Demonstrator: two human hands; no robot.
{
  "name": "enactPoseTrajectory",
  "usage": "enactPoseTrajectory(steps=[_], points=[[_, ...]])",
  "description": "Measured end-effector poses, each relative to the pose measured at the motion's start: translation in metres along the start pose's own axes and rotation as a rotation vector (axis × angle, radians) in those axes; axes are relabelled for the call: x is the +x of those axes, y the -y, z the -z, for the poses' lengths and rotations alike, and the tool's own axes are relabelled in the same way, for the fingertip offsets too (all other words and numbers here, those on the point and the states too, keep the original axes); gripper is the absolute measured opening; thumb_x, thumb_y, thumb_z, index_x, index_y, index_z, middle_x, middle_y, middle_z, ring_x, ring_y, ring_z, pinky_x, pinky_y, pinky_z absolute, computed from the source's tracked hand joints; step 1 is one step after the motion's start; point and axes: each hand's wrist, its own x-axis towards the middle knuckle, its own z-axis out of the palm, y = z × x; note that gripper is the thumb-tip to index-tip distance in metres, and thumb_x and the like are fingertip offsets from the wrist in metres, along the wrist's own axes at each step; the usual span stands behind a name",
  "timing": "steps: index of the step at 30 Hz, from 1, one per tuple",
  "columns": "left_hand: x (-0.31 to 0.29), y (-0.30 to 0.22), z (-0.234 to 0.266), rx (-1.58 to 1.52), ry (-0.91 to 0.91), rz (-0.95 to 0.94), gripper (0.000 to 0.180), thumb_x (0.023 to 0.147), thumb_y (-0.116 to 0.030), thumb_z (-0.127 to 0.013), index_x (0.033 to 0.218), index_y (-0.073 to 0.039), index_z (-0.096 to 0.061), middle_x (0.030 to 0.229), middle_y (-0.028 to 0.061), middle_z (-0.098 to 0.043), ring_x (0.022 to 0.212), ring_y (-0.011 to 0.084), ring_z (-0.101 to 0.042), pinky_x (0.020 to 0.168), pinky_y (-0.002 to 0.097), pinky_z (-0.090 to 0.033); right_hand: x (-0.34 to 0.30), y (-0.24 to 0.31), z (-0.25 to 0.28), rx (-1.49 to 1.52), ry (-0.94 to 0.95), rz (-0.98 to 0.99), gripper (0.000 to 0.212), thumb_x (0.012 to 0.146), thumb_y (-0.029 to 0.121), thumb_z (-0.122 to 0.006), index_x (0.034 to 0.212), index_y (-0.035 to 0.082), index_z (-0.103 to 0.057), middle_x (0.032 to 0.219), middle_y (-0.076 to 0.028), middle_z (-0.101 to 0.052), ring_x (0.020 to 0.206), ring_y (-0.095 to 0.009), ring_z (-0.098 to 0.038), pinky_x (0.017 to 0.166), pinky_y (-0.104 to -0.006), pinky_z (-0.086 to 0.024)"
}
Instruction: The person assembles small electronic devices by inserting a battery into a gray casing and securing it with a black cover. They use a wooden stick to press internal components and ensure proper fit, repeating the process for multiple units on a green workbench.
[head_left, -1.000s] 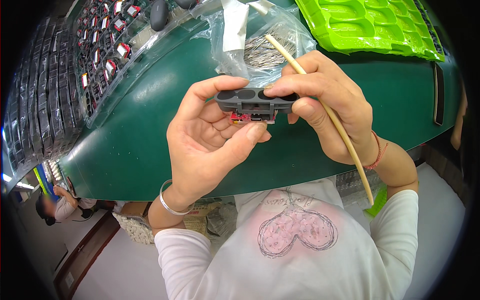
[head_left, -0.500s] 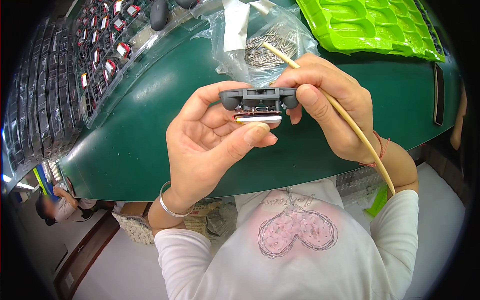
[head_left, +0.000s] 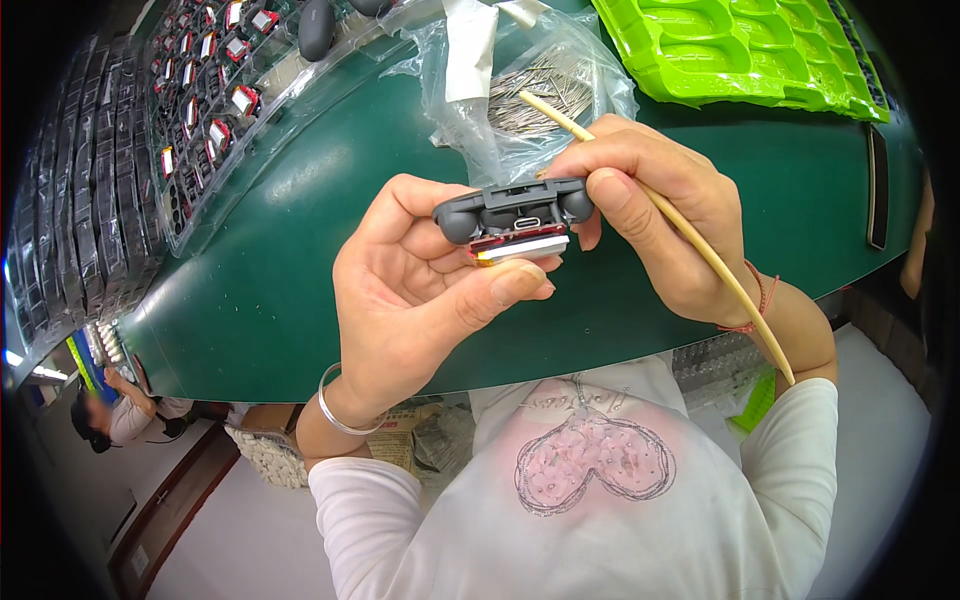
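Note:
My left hand (head_left: 405, 290) grips an earbud charging-case frame (head_left: 512, 203) of dark grey plastic, thumb below and fingers behind it. A small metal port faces me, with a red-edged circuit board and a flat white battery (head_left: 525, 250) beneath. My right hand (head_left: 665, 215) is closed round a long pale wooden stick (head_left: 705, 250), which slants from near my elbow up past the fingers. Its thumb and fingertips also touch the frame's right end. What the fingertips do behind the frame is hidden.
Beyond my hands, a clear plastic bag (head_left: 440, 85) holds many thin metal pins (head_left: 540, 95). A bright green moulded tray (head_left: 690, 55) lies far right. Trays of similar assemblies (head_left: 215, 130) and stacked black trays (head_left: 75, 180) stand left. A dark flat bar (head_left: 877, 190) lies near the right edge.
The case frame has tipped and turned slightly in my hands, dropping a little on the left, so more of its top and the circuit board shows. Both grips stay the same.

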Motion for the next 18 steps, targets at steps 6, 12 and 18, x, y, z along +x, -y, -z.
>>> enactPoseTrajectory(steps=[6,12,18], points=[[0.0,-0.001,-0.001,-0.013,-0.003,0.008,0.036,0.079,-0.004,-0.073,0.103,0.003,-0.047,0.096,0.0192,-0.064,0.083,0.0258,-0.069,0.07,0.0322,-0.06,0.0,-0.001,0.0,-0.001,0.002,0.005,0.024,0.099,0.01,-0.043,0.104,-0.006,-0.06,0.086,-0.011,-0.057,0.066,-0.013,-0.055,0.061,-0.0232,-0.044],[0.0,0.008,0.01,0.238,0.086,-0.233,0.042,0.073,0.01,-0.072,0.105,0.002,-0.047,0.101,0.0182,-0.063,0.089,0.0254,-0.067,0.078,0.0343,-0.059,0.0,-0.002,0.002,-0.007,0.022,0.039,0.023,0.097,0.011,-0.047,0.106,-0.006,-0.059,0.092,-0.012,-0.058,0.069,-0.013,-0.056,0.063,-0.0234,-0.045],[0.0,0.01,0.008,0.522,0.107,-0.451,0.051,0.068,0.009,-0.078,0.109,0.001,-0.049,0.106,0.0121,-0.058,0.099,0.019,-0.062,0.086,0.0296,-0.054,0.0,-0.002,0.003,0.017,0.022,0.121,0.023,0.092,0.006,-0.054,0.111,-0.008,-0.056,0.104,-0.019,-0.056,0.089,-0.019,-0.057,0.074,-0.028,-0.049]])
